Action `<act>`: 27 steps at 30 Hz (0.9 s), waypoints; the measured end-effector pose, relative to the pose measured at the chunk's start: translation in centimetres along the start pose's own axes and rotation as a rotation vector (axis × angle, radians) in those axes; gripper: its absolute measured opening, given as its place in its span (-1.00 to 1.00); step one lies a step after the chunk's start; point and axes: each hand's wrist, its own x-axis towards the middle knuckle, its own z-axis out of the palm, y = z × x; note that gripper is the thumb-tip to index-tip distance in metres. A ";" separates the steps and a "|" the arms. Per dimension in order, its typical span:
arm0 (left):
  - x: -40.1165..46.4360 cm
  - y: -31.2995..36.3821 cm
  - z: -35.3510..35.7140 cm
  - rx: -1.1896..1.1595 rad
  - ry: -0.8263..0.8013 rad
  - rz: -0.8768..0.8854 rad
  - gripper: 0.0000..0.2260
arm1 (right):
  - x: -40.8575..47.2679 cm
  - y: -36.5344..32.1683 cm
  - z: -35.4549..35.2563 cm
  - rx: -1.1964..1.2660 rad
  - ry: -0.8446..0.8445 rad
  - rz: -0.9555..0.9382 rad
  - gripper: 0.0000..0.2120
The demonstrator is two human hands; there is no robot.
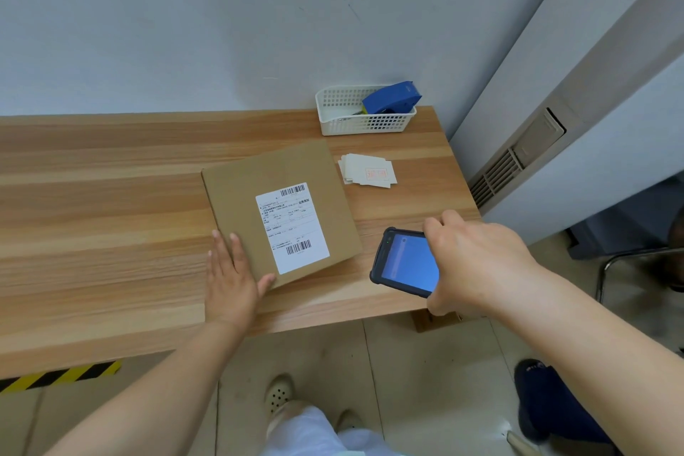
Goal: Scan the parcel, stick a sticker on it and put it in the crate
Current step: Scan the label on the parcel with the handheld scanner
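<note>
A flat brown cardboard parcel (pixel 251 196) lies on the wooden table (pixel 92 218), its white shipping label (pixel 292 228) with two barcodes facing up. My left hand (pixel 231 279) rests flat on the parcel's near left corner, fingers spread. My right hand (pixel 477 263) grips a black handheld scanner (pixel 403 261) with a lit blue screen, just right of the parcel above the table's front edge. A small pile of white stickers (pixel 368 170), the top one printed in red, lies behind the parcel to the right. No crate is in view.
A white perforated basket (pixel 364 120) holding a blue tape dispenser (pixel 392 98) stands at the back right against the wall. Yellow-black hazard tape (pixel 59 376) marks the floor at the left. A chair leg (pixel 629 257) and dark blue object (pixel 547 400) sit right of the table.
</note>
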 end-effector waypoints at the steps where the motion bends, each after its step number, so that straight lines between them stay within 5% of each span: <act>1: 0.0 0.2 -0.2 -0.034 -0.015 -0.019 -0.10 | 0.1 0.0 0.0 0.002 0.001 0.000 -0.51; 11: 1.4 0.0 -1.5 -0.109 -0.086 -0.062 -0.16 | 4.0 -1.8 0.9 0.166 0.009 0.093 -0.52; 27: 4.1 -1.3 -2.0 -0.130 -0.215 -0.053 -0.20 | 13.8 -2.3 10.7 0.839 0.089 0.562 -0.36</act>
